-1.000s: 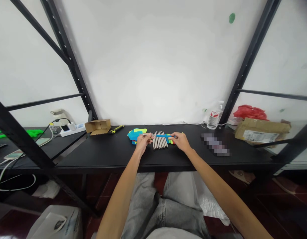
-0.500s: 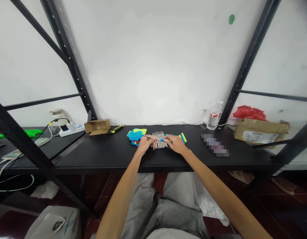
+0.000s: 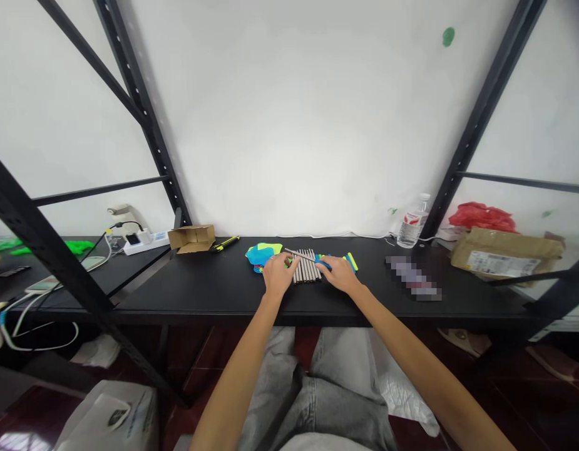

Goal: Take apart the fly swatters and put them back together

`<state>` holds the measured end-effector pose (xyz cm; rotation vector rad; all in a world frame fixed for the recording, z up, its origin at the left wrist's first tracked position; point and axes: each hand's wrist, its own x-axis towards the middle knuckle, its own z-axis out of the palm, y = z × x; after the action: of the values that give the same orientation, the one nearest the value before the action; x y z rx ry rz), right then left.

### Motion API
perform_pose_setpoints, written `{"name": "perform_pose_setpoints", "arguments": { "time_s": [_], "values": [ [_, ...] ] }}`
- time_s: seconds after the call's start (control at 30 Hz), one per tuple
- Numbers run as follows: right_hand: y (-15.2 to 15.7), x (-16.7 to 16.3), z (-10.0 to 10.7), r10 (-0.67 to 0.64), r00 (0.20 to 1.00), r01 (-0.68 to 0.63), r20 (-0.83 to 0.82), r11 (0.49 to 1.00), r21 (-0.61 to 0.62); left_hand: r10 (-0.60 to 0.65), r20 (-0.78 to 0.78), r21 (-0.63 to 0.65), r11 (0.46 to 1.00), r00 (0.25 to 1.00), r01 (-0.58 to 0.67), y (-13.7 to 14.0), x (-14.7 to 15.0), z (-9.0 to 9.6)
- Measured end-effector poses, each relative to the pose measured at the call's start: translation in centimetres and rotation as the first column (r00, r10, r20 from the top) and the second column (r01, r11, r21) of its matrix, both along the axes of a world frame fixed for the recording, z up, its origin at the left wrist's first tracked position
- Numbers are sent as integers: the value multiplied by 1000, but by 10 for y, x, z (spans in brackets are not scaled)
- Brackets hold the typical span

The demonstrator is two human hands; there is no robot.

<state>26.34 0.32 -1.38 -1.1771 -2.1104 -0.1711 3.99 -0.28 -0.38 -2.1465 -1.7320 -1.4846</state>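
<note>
A row of slim grey pen-like sticks (image 3: 306, 270) lies side by side on the black table. My right hand (image 3: 342, 274) is closed on the blue end of one more such pen (image 3: 304, 255), which slants above the row. My left hand (image 3: 276, 273) is at the row's left side, close to the pen's far tip. Its thumb and fingers are drawn together near a bit of green; what they grip is hidden. Beyond the left hand is a pile of flat blue and yellow pieces (image 3: 261, 254). Blue and yellow sticks (image 3: 352, 262) lie beyond the right hand.
An open cardboard box (image 3: 192, 239) and a yellow-black cutter (image 3: 227, 243) lie at the back left. A water bottle (image 3: 413, 222) stands at the back right, near a taped parcel (image 3: 505, 254). Black shelf posts (image 3: 486, 119) rise on both sides.
The pen between my hands has turned: its grey barrel now shows, and its left tip sits higher, apart from the left fingertips. The whole view has shifted slightly.
</note>
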Motion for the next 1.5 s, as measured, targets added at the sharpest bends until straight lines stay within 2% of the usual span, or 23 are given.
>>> {"name": "perform_pose_setpoints", "arguments": {
  "time_s": [0.1,0.23,0.43,0.6,0.77,1.1,1.3,1.4,1.5],
  "values": [
    [1,1,0,-20,1000,20,-22,1000,1,195,-94,97,978,976,-186,1,-9,2],
    [1,2,-1,-37,999,37,-34,999,-6,370,-175,71,929,912,-363,4,-31,2],
    [2,2,0,-33,999,32,-43,999,-14,422,-282,-14,896,862,-443,7,-53,-1],
    [2,2,-1,-39,998,38,-47,999,-13,399,-261,-65,901,879,-429,11,-57,-5],
    [1,3,0,-21,998,21,-67,1000,-3,382,-158,-103,911,910,-400,11,-59,-3],
    [2,2,0,-27,997,26,-71,1000,-4,459,124,10,886,879,-464,2,-62,2],
    [1,3,0,-21,996,21,-85,1000,-3,465,356,-27,872,810,-489,2,-67,5],
    [2,3,-1,-23,995,23,-94,1000,-6,397,514,-30,894,760,-447,6,-72,4],
    [3,2,-1,-26,995,25,-98,1000,-6,297,684,-51,931,666,-362,12,-75,2]
  ]
}}
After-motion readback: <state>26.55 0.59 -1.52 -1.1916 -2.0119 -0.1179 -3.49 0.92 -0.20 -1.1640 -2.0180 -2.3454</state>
